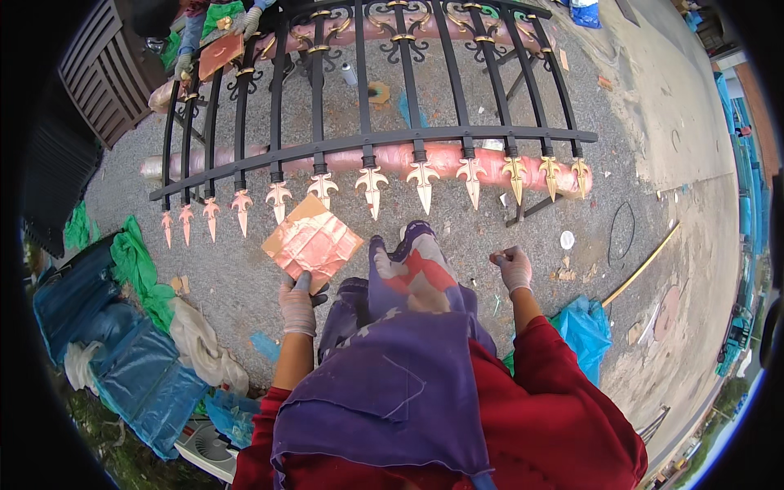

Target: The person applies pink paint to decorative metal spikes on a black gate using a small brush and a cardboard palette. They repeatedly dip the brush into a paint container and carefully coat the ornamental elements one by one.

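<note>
My left hand (299, 306), in a pale glove with grey fingertips, grips the near corner of a square piece of cardboard (314, 245). Shiny copper-coloured paint covers most of its face. My right hand (513, 269), gloved too, is apart from everything else, its fingers pinched together; whatever they hold is too small to make out. Ahead lies a black metal fence panel (367, 94) with a row of spearhead tips (373, 189) pointing toward me. Several tips at the left look coppery pink; those farther right look pale to gold. The cardboard's far corner overlaps one tip in view.
Pink-wrapped rolls (457, 159) support the panel. At the far left are a co-worker's gloved hands (247, 22) and another coppery board (221, 54). A spray can (349, 74) stands beneath the bars. Blue sheeting (143, 367) lies left, a blue bag (585, 331) and stick (643, 265) right.
</note>
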`<move>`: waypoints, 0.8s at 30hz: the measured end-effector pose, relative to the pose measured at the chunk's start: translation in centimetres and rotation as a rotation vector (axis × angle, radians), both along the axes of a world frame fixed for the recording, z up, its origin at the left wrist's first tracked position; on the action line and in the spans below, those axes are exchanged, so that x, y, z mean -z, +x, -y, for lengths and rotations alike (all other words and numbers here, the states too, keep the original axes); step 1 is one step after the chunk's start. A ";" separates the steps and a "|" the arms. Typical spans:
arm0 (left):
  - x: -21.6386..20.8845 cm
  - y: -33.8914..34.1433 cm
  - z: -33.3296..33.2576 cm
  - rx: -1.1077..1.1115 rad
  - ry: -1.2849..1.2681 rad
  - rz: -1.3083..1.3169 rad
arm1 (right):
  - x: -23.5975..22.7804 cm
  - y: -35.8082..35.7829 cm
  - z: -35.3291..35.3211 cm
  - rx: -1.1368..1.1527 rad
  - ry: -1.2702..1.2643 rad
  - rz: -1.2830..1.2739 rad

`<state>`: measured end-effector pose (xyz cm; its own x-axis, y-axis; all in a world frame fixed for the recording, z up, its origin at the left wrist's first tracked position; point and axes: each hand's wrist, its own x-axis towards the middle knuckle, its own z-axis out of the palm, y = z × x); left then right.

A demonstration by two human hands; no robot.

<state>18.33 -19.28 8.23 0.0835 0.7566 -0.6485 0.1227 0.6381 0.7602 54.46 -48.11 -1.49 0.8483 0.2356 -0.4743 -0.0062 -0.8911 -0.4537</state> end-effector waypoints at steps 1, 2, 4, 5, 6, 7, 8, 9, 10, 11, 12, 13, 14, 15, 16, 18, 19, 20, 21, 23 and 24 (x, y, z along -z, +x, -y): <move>-0.2 -0.3 0.3 -0.019 0.007 0.007 | 0.6 1.0 -1.3 0.008 0.070 0.015; -0.8 -0.3 0.4 -0.039 0.008 -0.017 | -2.1 1.3 -4.6 -0.039 0.036 0.081; -1.0 -0.5 0.7 -0.051 -0.009 -0.027 | 0.5 4.0 -7.9 -0.133 0.103 0.227; -1.0 -0.8 1.0 -0.074 -0.016 -0.038 | 1.1 5.0 -9.8 -0.195 0.143 0.292; -0.5 -0.9 1.2 -0.125 -0.046 -0.046 | 1.3 6.1 -11.1 -0.213 0.195 0.314; -0.4 -1.2 1.7 -0.147 -0.046 -0.060 | 1.7 7.2 -13.2 -0.243 0.262 0.322; -0.2 -1.0 1.9 -0.169 -0.038 -0.069 | 2.5 8.2 -14.4 -0.211 0.284 0.299; -0.3 -0.6 1.7 -0.196 -0.025 -0.075 | 3.4 9.0 -15.0 -0.214 0.296 0.232; -0.8 0.4 1.6 -0.183 -0.021 -0.045 | 6.1 10.6 -14.2 -0.274 0.246 0.287; -1.5 0.4 1.8 -0.191 -0.012 -0.041 | 6.4 9.3 -14.0 -0.316 0.256 0.243; -1.5 0.0 2.0 -0.213 -0.012 -0.043 | 5.8 8.5 -13.4 -0.429 0.076 0.145; -1.6 -0.5 2.1 -0.244 0.024 -0.045 | 5.1 7.7 -12.1 -0.448 -0.122 0.045; -1.5 -0.3 2.2 -0.261 0.056 -0.029 | 6.8 9.3 -9.6 -0.603 -0.184 -0.180; -1.6 -0.6 2.7 -0.295 0.086 -0.037 | 5.3 8.5 -8.5 -0.729 -0.271 -0.174; -1.8 -0.9 3.2 -0.349 0.059 -0.065 | 2.6 7.4 -8.0 -0.588 -0.281 -0.219; -2.0 -1.5 3.9 -0.429 -0.008 -0.102 | 2.3 8.7 -6.1 -0.555 -0.256 -0.183; -2.1 -2.0 4.7 -0.476 -0.023 -0.104 | 2.0 9.1 -7.3 -0.613 -0.254 -0.179; -2.2 -2.5 5.5 -0.521 -0.038 -0.106 | 1.5 9.5 -8.5 -0.669 -0.252 -0.177; -2.0 -2.6 5.7 -0.550 -0.050 -0.093 | 0.8 10.0 -9.7 -0.709 -0.247 -0.161; -1.4 -3.0 6.0 -0.588 -0.055 -0.084 | 0.9 11.1 -14.2 -0.913 -0.120 -0.114; -1.1 -3.4 6.2 -0.613 -0.046 -0.060 | 0.0 10.9 -18.0 -0.985 -0.029 -0.119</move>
<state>14.96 -25.44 9.37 -0.3956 0.6265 -0.6716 -0.2352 0.6378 0.7334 65.40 -30.14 -1.50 0.2265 0.7966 -0.5605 0.6992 -0.5336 -0.4758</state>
